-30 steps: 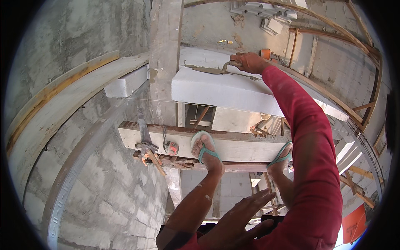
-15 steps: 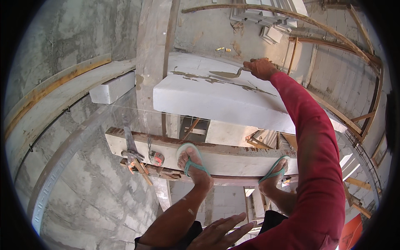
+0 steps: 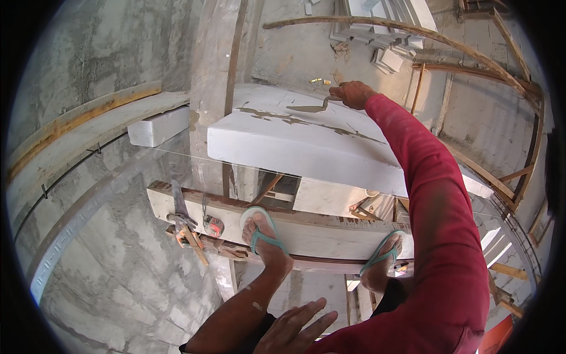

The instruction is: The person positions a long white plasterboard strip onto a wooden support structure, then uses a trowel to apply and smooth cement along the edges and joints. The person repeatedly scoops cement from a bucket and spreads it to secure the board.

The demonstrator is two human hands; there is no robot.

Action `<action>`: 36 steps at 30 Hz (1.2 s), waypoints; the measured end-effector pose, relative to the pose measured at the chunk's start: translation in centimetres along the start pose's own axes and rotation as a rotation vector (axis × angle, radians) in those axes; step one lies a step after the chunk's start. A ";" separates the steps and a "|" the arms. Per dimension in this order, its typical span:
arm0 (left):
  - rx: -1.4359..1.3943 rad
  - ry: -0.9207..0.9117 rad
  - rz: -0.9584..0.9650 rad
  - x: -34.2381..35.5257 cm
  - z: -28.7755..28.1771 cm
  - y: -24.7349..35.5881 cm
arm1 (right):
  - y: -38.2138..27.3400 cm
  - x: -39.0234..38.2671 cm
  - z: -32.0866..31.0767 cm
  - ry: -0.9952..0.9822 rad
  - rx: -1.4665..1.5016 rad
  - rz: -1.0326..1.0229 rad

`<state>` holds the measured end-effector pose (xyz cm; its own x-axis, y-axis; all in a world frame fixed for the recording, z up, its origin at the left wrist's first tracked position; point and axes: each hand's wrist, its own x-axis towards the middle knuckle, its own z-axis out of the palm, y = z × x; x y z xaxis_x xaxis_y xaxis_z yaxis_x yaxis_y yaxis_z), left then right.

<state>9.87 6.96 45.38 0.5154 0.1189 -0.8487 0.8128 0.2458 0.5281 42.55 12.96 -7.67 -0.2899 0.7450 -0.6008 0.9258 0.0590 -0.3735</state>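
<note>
My right hand (image 3: 355, 95), at the end of a red sleeve, is closed around the handle of a trowel (image 3: 308, 108). The trowel's narrow blade lies flat over the top of a white block wall (image 3: 277, 138), at or just above it. Grey mortar (image 3: 293, 120) is smeared in a ragged strip along that top, on the near side of the blade. Down at the lower edge, my left hand (image 3: 293, 328) holds nothing, its fingers stretched out beside my bent leg.
My sandalled feet stand on a plank (image 3: 321, 230) over a drop. A hand saw (image 3: 178, 202) and a red reel (image 3: 213, 226) sit at its left. A string (image 3: 188, 154) runs before the wall. Beyond are a concrete column (image 3: 207, 76), curved pole (image 3: 407, 26) and stacked blocks (image 3: 386, 58).
My right hand and the trowel have moved slightly left, and the blade sits a little farther from the mortar strip. The whole view has shifted slightly; my left hand stays open.
</note>
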 end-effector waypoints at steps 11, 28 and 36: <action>0.237 0.124 0.112 0.5 4.7 2.1 | 0.3 -5.9 0.6 0.051 0.000 -0.155; 0.672 0.059 0.427 3.2 9.7 4.5 | 6.0 -18.1 0.7 -0.129 -0.059 0.158; 0.901 0.022 0.606 3.1 11.5 3.4 | 12.9 -33.4 -1.4 -0.037 -0.112 0.502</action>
<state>17.37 -2.87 44.87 0.9004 0.0018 -0.4351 0.3299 -0.6548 0.6800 64.49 -10.22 8.56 0.1903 0.6761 -0.7118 0.9728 -0.2277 0.0438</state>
